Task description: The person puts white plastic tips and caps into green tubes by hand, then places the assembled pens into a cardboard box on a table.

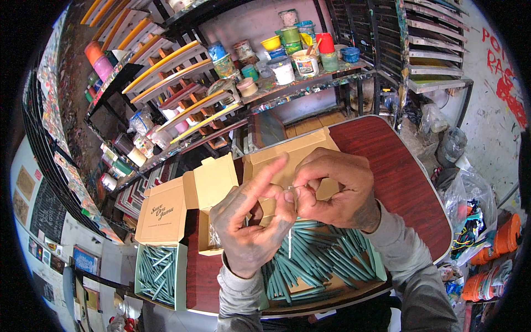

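Observation:
Both my hands are raised close together above a large open cardboard box, their fingertips meeting. My left hand [249, 224] is closed in a pinch with its index finger pointing up. From that pinch a thin whitish rod [290, 244] hangs straight down; its upper end is hidden by the fingers. My right hand [340, 185] pinches thumb against index finger at the rod's upper end, on something too small to make out. Below, many slim dark-green pen-like sticks [315, 260] lie loosely in the large box [381, 265].
At left, a box with a printed lid [161, 217] holds more green sticks [157, 274]. Between the boxes, a small carton [210, 249] contains small shiny pieces. All stand on a dark red table [381, 149]. Paint pots [282, 69] crowd the shelf behind; orange buckets [500, 238] stand right.

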The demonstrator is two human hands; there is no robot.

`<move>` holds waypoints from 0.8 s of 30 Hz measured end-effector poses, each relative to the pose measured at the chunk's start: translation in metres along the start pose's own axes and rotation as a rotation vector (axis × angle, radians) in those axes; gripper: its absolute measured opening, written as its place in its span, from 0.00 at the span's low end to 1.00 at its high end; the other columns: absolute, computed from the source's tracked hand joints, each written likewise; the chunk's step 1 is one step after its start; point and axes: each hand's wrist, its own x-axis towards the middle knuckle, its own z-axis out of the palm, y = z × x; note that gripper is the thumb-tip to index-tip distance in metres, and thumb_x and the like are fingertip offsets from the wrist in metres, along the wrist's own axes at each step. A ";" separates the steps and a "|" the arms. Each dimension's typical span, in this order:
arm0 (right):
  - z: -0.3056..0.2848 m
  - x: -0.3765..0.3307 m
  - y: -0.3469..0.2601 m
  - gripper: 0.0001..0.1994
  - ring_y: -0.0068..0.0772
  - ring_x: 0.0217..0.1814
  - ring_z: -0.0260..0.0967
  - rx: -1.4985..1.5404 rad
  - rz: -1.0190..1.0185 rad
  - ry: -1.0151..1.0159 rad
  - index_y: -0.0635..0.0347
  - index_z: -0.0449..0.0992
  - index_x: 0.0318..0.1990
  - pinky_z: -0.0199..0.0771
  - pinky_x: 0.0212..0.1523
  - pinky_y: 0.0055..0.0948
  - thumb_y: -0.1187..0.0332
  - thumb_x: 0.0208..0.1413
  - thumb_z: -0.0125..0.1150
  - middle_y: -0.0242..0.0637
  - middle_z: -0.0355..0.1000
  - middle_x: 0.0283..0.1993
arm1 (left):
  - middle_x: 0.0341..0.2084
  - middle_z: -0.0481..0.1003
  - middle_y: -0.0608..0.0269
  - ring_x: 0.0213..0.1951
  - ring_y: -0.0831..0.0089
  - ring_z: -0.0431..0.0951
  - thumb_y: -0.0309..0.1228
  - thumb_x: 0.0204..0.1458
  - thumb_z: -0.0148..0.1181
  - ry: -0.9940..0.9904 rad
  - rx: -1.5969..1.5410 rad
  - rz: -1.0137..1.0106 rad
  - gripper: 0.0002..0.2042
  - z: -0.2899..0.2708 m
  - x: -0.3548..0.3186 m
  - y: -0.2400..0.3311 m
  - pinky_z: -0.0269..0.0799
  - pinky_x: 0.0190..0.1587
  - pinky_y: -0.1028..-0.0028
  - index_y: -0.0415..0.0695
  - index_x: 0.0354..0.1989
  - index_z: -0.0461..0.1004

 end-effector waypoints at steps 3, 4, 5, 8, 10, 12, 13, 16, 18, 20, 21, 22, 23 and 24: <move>0.000 0.000 0.000 0.09 0.22 0.26 0.72 -0.009 -0.012 0.047 0.60 0.76 0.33 0.70 0.23 0.22 0.77 0.45 0.70 0.34 0.74 0.29 | 0.20 0.77 0.73 0.18 0.84 0.60 0.23 0.43 0.69 -0.091 0.074 0.150 0.16 -0.005 0.003 -0.007 0.53 0.20 0.80 0.45 0.43 0.84; 0.000 0.000 0.000 0.09 0.21 0.26 0.72 -0.015 -0.012 0.063 0.60 0.76 0.33 0.70 0.23 0.22 0.77 0.45 0.70 0.34 0.74 0.29 | 0.21 0.77 0.73 0.18 0.84 0.61 0.23 0.43 0.69 -0.095 0.070 0.149 0.16 -0.005 0.003 -0.006 0.53 0.20 0.80 0.45 0.43 0.84; -0.001 0.001 -0.001 0.09 0.22 0.28 0.72 -0.006 -0.009 0.054 0.62 0.76 0.33 0.71 0.25 0.22 0.78 0.44 0.69 0.35 0.74 0.30 | 0.21 0.77 0.72 0.18 0.84 0.61 0.23 0.42 0.69 -0.098 0.066 0.149 0.15 -0.005 0.004 -0.006 0.53 0.20 0.80 0.45 0.42 0.84; -0.005 0.003 -0.002 0.09 0.23 0.30 0.72 0.010 0.003 0.033 0.65 0.76 0.33 0.71 0.28 0.22 0.81 0.42 0.67 0.37 0.75 0.30 | 0.21 0.77 0.72 0.18 0.82 0.63 0.24 0.41 0.70 -0.149 0.015 0.113 0.13 -0.009 0.007 -0.004 0.55 0.22 0.79 0.46 0.39 0.84; -0.007 0.003 -0.001 0.09 0.23 0.30 0.72 0.007 0.015 0.025 0.65 0.76 0.32 0.71 0.28 0.21 0.81 0.42 0.67 0.37 0.75 0.30 | 0.21 0.78 0.72 0.19 0.81 0.66 0.25 0.40 0.70 -0.146 0.096 0.162 0.12 -0.009 0.007 -0.007 0.57 0.24 0.77 0.48 0.36 0.83; -0.007 0.003 -0.002 0.09 0.22 0.29 0.71 -0.002 0.012 0.039 0.65 0.75 0.32 0.71 0.28 0.21 0.81 0.42 0.67 0.36 0.74 0.30 | 0.21 0.78 0.72 0.19 0.79 0.69 0.26 0.40 0.70 -0.143 0.140 0.221 0.10 -0.009 0.007 -0.012 0.58 0.26 0.76 0.48 0.34 0.83; -0.007 0.003 -0.002 0.09 0.22 0.29 0.71 -0.006 0.010 0.046 0.65 0.75 0.32 0.71 0.28 0.21 0.81 0.41 0.67 0.36 0.74 0.29 | 0.20 0.78 0.72 0.19 0.78 0.70 0.26 0.40 0.71 -0.141 0.143 0.255 0.10 -0.009 0.008 -0.014 0.59 0.26 0.76 0.49 0.33 0.83; -0.012 0.004 -0.007 0.08 0.22 0.29 0.70 -0.023 0.035 0.072 0.65 0.75 0.31 0.70 0.29 0.21 0.82 0.41 0.66 0.35 0.73 0.29 | 0.19 0.78 0.71 0.20 0.76 0.73 0.28 0.40 0.71 -0.182 0.204 0.299 0.08 -0.011 0.011 -0.009 0.59 0.27 0.74 0.49 0.31 0.83; -0.014 0.005 -0.006 0.08 0.21 0.28 0.70 -0.014 0.047 0.068 0.65 0.75 0.30 0.70 0.29 0.21 0.82 0.41 0.65 0.35 0.72 0.28 | 0.18 0.77 0.70 0.20 0.76 0.74 0.28 0.40 0.71 -0.199 0.234 0.304 0.07 -0.011 0.011 -0.009 0.59 0.26 0.73 0.49 0.31 0.83; -0.019 0.006 -0.006 0.08 0.20 0.29 0.70 -0.027 0.066 0.036 0.65 0.75 0.31 0.69 0.30 0.20 0.82 0.42 0.65 0.35 0.73 0.30 | 0.17 0.77 0.70 0.19 0.75 0.74 0.29 0.41 0.71 -0.189 0.230 0.309 0.07 -0.010 0.011 -0.012 0.59 0.27 0.72 0.49 0.30 0.83; -0.022 0.007 -0.007 0.08 0.20 0.31 0.70 -0.043 0.080 0.007 0.65 0.75 0.33 0.69 0.32 0.20 0.82 0.43 0.65 0.35 0.73 0.31 | 0.18 0.78 0.69 0.19 0.75 0.73 0.29 0.42 0.71 -0.181 0.213 0.324 0.06 -0.009 0.011 -0.014 0.59 0.26 0.72 0.48 0.30 0.83; -0.024 0.007 -0.007 0.08 0.20 0.32 0.70 -0.059 0.093 -0.023 0.65 0.75 0.34 0.69 0.33 0.19 0.82 0.45 0.65 0.34 0.73 0.32 | 0.18 0.78 0.69 0.19 0.75 0.72 0.29 0.43 0.71 -0.173 0.196 0.339 0.06 -0.009 0.011 -0.016 0.58 0.26 0.72 0.48 0.30 0.83; -0.023 0.006 -0.007 0.09 0.20 0.34 0.71 0.006 0.149 0.010 0.66 0.75 0.36 0.70 0.35 0.19 0.81 0.47 0.65 0.35 0.73 0.34 | 0.19 0.78 0.68 0.19 0.76 0.71 0.29 0.44 0.71 -0.165 0.175 0.356 0.05 -0.007 0.011 -0.017 0.58 0.26 0.73 0.47 0.30 0.83; -0.020 0.005 -0.007 0.10 0.20 0.36 0.71 0.072 0.205 0.042 0.66 0.74 0.38 0.71 0.37 0.19 0.80 0.48 0.66 0.35 0.74 0.36 | 0.20 0.78 0.67 0.18 0.76 0.69 0.28 0.45 0.71 -0.132 0.145 0.305 0.05 -0.005 0.010 -0.017 0.58 0.25 0.73 0.46 0.31 0.83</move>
